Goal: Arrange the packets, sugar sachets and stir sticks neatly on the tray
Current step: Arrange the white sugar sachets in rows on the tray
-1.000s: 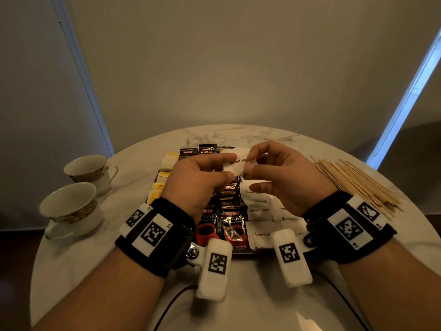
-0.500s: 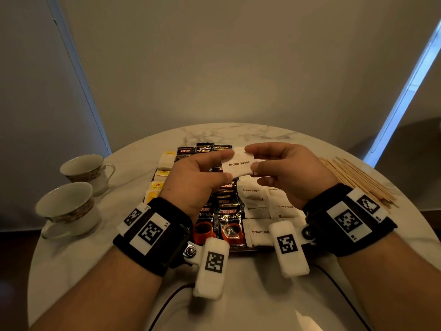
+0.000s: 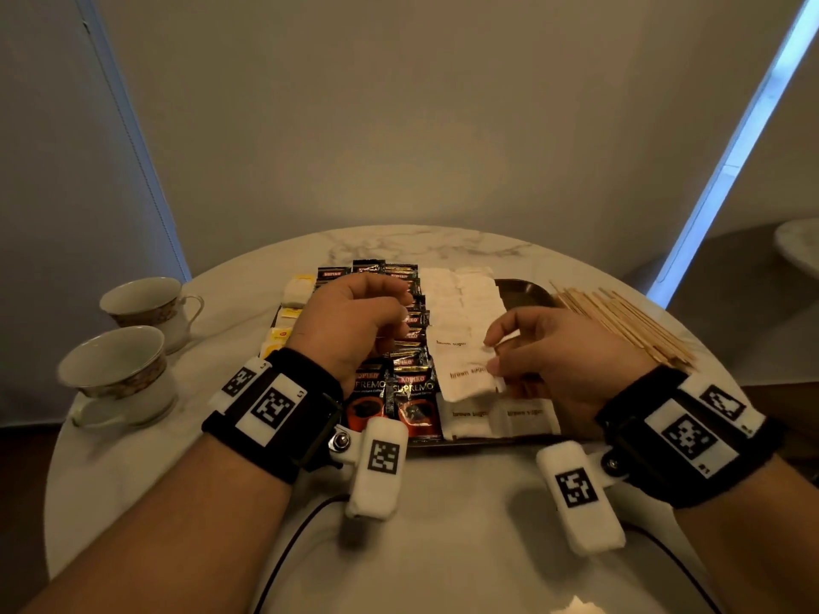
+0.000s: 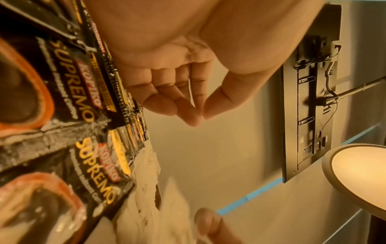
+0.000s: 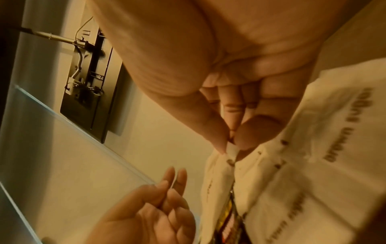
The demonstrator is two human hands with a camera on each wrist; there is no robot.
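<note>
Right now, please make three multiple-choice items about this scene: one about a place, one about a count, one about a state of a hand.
1. Where do the wooden stir sticks lie?
A. on the table, right of the tray
B. inside a teacup
C. under the coffee packets

2. How many teacups stand on the table?
A. one
B. two
C. four

3. What does the right hand do?
A. rests flat on the table
B. grips a teacup handle
C. pinches a brown sugar sachet

Answers:
1. A: the sticks lie in a loose heap on the marble table, beside the tray.
2. B: two cups stand at the left, one nearer and one farther.
3. C: thumb and fingertip pinch a corner of a brown sugar sachet; the left hand holds nothing.
</note>
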